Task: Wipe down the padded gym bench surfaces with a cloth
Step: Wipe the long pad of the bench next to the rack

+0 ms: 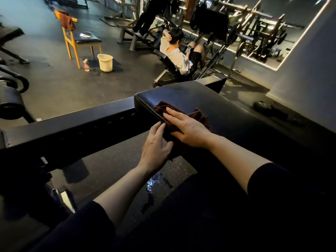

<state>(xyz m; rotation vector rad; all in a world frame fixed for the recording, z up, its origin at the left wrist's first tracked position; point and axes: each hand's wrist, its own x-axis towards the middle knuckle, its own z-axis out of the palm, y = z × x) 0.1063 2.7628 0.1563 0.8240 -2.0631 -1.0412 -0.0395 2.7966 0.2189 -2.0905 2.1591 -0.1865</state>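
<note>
Dark brown crumpled cloth [183, 117] draped over the near left edge of the black padded vinyl bench pad [227, 113], centre of the frame. Right hand [189, 128] flat on top of it, fingers straight, pressing down. Left hand [156, 148] just below the pad's edge, fingers loosely extended against the hanging part of the cloth, thumb beside it; grip hard to make out. Lower cloth lost in shadow behind both hands. Upper left: cream plastic bucket [105, 62] on the floor, contents not visible, with a pink spray bottle [86, 65] just beside it.
</note>
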